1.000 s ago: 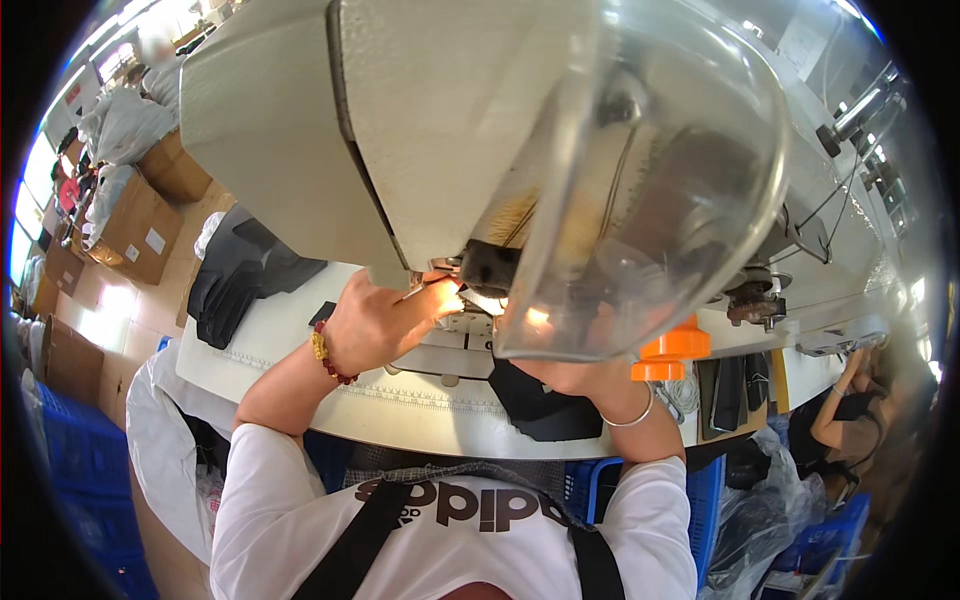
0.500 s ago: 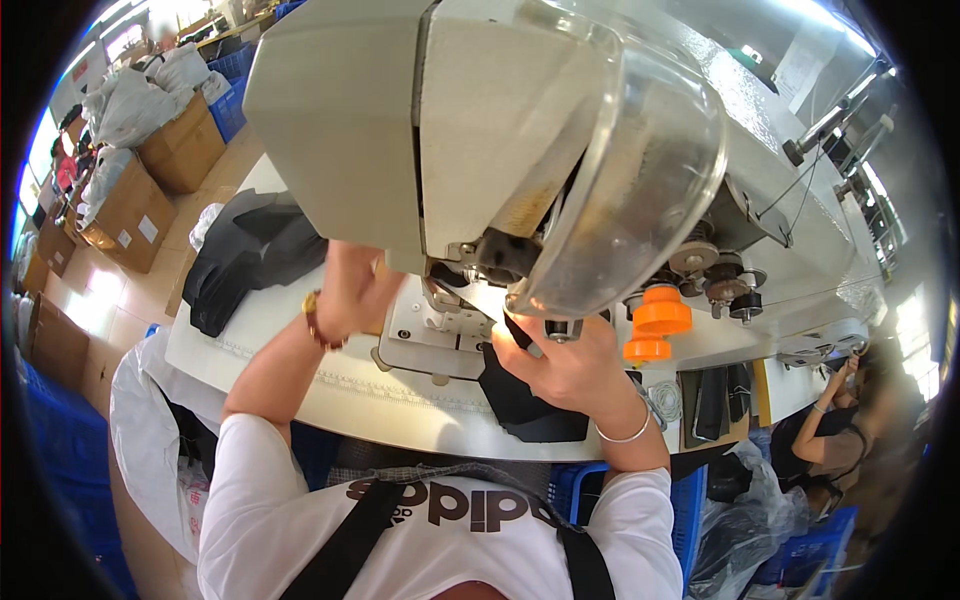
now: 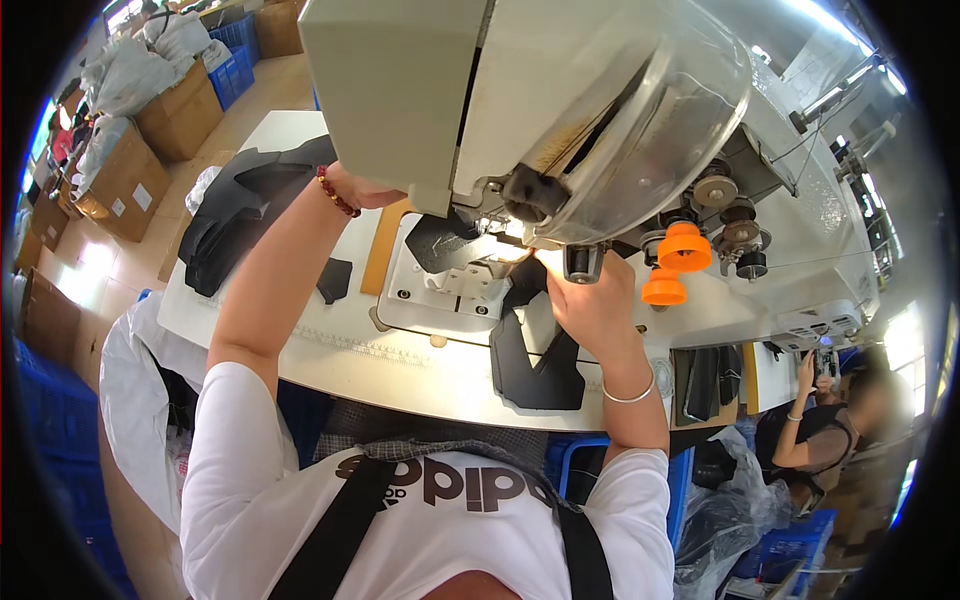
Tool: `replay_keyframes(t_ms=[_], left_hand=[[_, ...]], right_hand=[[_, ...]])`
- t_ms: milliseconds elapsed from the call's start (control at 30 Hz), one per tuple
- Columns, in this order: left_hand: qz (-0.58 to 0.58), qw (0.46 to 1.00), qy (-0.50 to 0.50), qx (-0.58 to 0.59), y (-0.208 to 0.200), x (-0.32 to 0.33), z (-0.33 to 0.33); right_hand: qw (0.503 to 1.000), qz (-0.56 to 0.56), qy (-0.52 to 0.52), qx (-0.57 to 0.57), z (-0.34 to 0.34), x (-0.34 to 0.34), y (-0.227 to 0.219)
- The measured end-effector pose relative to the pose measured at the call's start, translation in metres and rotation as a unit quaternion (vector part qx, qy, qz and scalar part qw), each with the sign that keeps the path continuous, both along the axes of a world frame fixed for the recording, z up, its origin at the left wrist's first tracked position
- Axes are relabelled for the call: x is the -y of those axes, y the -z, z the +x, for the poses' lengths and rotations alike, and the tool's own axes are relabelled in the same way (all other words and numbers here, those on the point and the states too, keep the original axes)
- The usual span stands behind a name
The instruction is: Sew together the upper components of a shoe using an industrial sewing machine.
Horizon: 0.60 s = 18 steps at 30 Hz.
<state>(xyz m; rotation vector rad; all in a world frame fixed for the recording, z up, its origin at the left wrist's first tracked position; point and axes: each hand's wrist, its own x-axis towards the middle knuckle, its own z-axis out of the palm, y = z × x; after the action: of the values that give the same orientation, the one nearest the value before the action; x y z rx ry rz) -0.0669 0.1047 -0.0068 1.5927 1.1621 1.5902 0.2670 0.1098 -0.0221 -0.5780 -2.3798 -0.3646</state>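
Observation:
A sewing machine [image 3: 390, 100] with a clear guard [image 3: 650, 140] fills the middle. At its lit needle area, my right hand [image 3: 597, 305] has its fingers bent round the upper end of a black cut-out piece [image 3: 540, 375], whose angular lower part hangs over the table edge side of the plate. Another black piece [image 3: 440, 243] lies on the metal machine plate [image 3: 440, 310], left of the needle. My left hand [image 3: 362, 190] is beyond it, partly behind the machine head; its fingertips are hidden. A small black piece [image 3: 335, 281] lies on the white table [image 3: 400, 370].
A pile of black pieces [image 3: 240, 215] covers the table's left end. Orange knobs [image 3: 684, 247] and thread tensioners stick out at right. Cardboard boxes [image 3: 120, 190] and blue crates [image 3: 232, 78] stand on the floor at left. Another person [image 3: 825, 430] is at far right.
My left hand has moved up and away from me, behind the machine head. A black piece now shows on the plate, and the small piece at left is uncovered. My right hand has shifted slightly right.

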Motion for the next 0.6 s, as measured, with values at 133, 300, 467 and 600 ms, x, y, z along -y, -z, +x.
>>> replay_keyframes(t_ms=[133,300,467,600], left_hand=[[-0.008,1.0,0.009,0.007,0.002,0.003,0.005],[-0.019,1.0,-0.01,0.011,-0.013,-0.008,0.015],[-0.031,0.999,-0.039,-0.009,-0.01,-0.023,-0.032],[-0.059,0.995,-0.074,-0.036,-0.002,0.029,-0.121]], right_hand=[[0.995,-0.061,-0.027,-0.076,0.007,0.006,-0.003],[0.975,-0.202,0.092,-0.025,0.022,0.001,0.034],[0.965,-0.201,0.097,0.136,0.042,-0.048,0.096],[0.966,-0.212,0.058,0.138,0.035,-0.074,0.105]])
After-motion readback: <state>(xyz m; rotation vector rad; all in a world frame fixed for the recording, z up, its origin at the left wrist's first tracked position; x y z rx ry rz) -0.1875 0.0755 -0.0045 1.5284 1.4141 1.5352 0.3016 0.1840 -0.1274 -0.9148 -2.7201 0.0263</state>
